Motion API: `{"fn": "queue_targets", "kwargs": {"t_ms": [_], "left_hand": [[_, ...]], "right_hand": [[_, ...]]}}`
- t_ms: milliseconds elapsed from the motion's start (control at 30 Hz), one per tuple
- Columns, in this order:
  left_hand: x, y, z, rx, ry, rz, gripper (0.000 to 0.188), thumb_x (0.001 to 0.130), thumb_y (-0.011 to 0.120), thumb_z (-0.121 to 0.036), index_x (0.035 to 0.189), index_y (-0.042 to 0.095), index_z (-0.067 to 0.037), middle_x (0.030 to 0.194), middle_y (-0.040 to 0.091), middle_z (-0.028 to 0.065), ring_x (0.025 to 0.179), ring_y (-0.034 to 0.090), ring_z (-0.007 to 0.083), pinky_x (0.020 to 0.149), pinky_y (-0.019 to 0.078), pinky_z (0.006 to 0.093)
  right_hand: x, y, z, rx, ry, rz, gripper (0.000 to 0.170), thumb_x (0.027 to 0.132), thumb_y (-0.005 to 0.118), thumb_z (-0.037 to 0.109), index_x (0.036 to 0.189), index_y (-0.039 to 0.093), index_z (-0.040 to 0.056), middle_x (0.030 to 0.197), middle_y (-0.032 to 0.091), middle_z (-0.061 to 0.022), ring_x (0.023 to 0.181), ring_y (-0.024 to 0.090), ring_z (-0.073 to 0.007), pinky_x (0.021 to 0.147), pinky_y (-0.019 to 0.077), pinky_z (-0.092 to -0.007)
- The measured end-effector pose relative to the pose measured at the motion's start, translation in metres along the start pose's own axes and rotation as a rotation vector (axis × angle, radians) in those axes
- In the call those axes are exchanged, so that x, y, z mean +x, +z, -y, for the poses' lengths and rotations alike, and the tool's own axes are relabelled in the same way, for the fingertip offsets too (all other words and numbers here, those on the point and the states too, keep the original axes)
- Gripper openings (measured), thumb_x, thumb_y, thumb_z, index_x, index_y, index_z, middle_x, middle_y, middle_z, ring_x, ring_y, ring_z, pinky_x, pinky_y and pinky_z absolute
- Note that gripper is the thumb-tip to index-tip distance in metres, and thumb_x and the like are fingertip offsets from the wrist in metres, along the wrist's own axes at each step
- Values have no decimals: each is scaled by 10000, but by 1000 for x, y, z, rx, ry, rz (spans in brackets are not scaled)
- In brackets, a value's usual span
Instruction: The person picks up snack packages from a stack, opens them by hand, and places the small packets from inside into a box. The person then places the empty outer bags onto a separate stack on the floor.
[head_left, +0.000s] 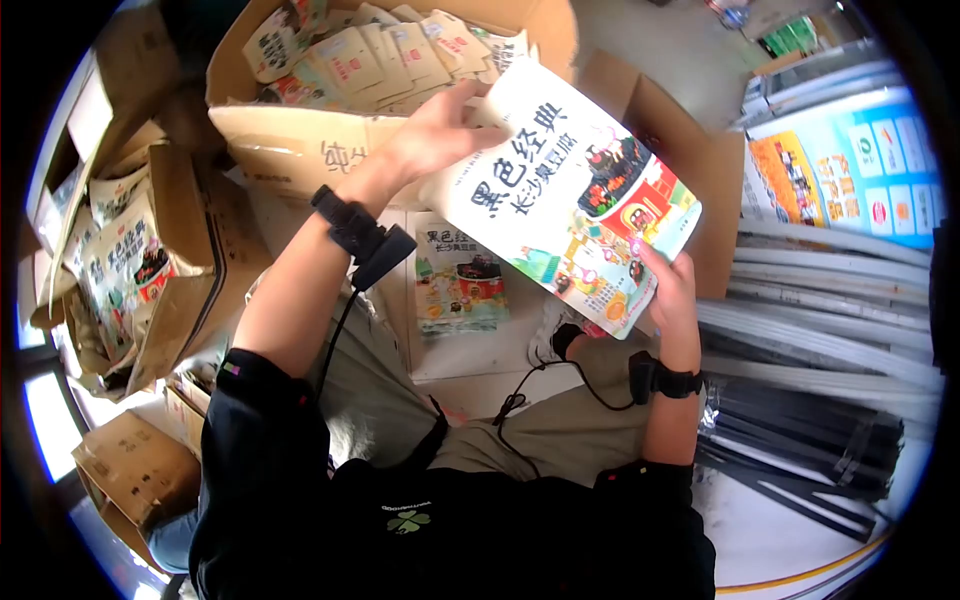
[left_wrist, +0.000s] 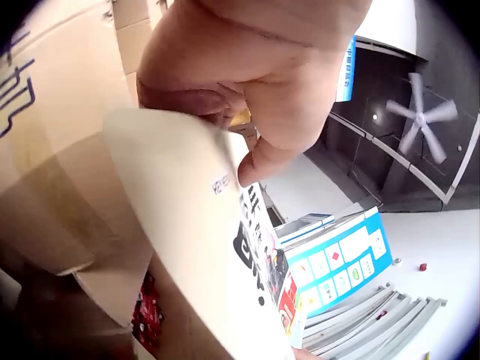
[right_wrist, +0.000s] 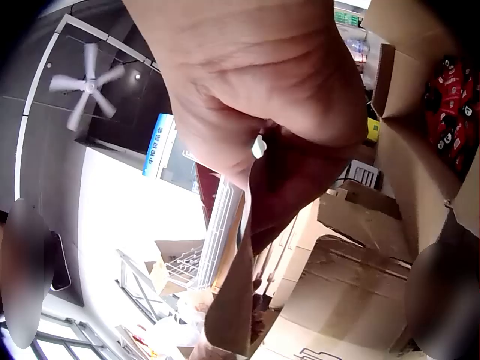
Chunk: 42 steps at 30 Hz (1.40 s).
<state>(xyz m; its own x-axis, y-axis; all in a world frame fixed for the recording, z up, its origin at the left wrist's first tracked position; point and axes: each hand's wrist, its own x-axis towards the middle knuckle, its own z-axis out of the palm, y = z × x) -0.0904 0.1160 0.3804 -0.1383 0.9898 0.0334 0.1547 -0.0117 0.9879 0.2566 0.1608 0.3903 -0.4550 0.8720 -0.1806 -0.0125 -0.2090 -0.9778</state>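
Note:
A white printed pouch [head_left: 575,200] with black lettering and a red bowl picture is held up, tilted, in the head view. My left hand [head_left: 440,135] pinches its upper left edge, thumb on the printed face. At the lower right edge my right hand [head_left: 673,290] grips it, thumb in front. The left wrist view shows the pouch [left_wrist: 187,225] nearly edge-on under the left hand [left_wrist: 255,75]. In the right wrist view the right hand [right_wrist: 262,90] holds the pouch's edge [right_wrist: 234,300]. Similar pouches [head_left: 460,285] lie stacked below, between the legs.
A large carton [head_left: 300,150] full of pouches stands ahead, with another open carton [head_left: 705,170] to its right. More pouches fill a carton [head_left: 215,250] at the left. White strips [head_left: 830,290] and black strips [head_left: 800,430] lie at the right.

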Motion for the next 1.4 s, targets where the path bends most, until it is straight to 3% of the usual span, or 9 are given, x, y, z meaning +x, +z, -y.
{"fn": "queue_targets", "kwargs": {"t_ms": [167,400,567,867,967,1100,1167,1233,1400], "left_hand": [[-6,-16,1,342,-2,-218,472,862,635,-222,1259,509,1,1154,638,149,976,647,232,842,513,324],[-5,-24,14,499,128,-261,338,847,591,-216,1117,628,-17,1048,682,167,902,682,263,825,528,356],[-5,-29,12,555,48,-244,325,834,573,-218,1089,649,-31,968,692,181,882,685,288,827,531,380],[-3,-29,20,580,109,-250,327,828,579,-224,1079,652,-28,931,690,200,872,686,300,813,533,385],[-2,-28,23,608,124,-257,326,827,585,-224,1077,652,-26,914,693,196,868,688,299,806,536,383],[-3,-30,19,591,78,-245,323,830,590,-222,1076,652,-22,890,698,186,855,692,296,795,539,378],[-2,-32,20,585,29,-193,380,849,595,-312,1146,636,-79,982,689,184,979,649,334,898,503,407],[-2,-32,17,580,6,-179,375,851,593,-309,1145,637,-81,989,688,181,982,648,333,897,504,408],[0,-31,20,616,7,-175,365,854,588,-301,1145,640,-87,1014,685,175,989,646,329,895,504,413]], "right_hand": [[-16,2,-83,-18,268,20,279,883,666,107,1131,613,-9,1080,668,-75,921,637,-161,825,506,-306],[-61,38,-207,187,699,-102,306,903,614,32,1203,554,28,1129,645,-79,1008,635,-205,874,537,-395],[-45,42,-272,425,679,-305,355,913,601,40,1256,507,42,1201,609,-89,1074,603,-213,930,504,-369],[3,95,-378,596,680,-597,268,894,638,39,1139,537,80,1091,614,-54,986,608,-217,828,534,-401],[5,102,-389,633,766,-620,237,902,621,57,1121,544,111,1085,616,-31,986,608,-209,855,524,-456],[1,103,-386,589,910,-537,263,914,600,139,1166,527,127,1126,596,-88,1006,605,-274,873,522,-474],[-2,103,-368,544,977,-530,285,916,597,169,1186,517,130,1145,587,-118,1011,603,-302,878,523,-473],[-5,95,-363,448,1039,-354,342,915,606,213,1213,492,92,1163,568,-174,1000,603,-342,879,525,-467],[-4,79,-371,405,1043,-314,295,938,518,148,1200,472,21,1133,571,-190,978,611,-335,867,531,-465]]}}
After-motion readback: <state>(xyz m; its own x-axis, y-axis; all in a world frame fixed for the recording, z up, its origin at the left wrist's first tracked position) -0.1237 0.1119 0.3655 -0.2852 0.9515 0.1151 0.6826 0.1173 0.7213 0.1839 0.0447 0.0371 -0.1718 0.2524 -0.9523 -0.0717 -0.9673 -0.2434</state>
